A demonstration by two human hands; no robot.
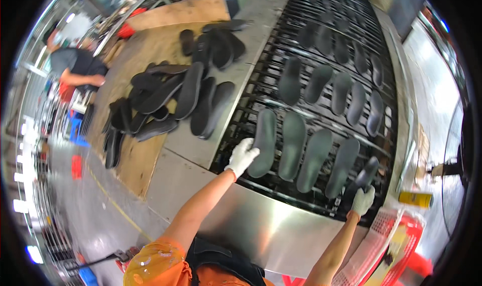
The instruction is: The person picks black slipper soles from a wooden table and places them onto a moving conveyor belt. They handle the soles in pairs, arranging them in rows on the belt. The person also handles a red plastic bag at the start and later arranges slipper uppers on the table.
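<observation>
Gloved hands (242,156) — insoles (263,142) (grey) — conveyor (261,80).

Two dark insoles sit at opposite ends of the nearest row on a black slatted conveyor (261,75). The left insole (264,143), grey-green, long and rounded, lies flat near the conveyor's left edge, toe pointing away, touched by the gloved left hand (242,156). The right insole (363,178), darker and glossy, tilts near the right edge, its near end held by the gloved right hand (362,200).
</observation>
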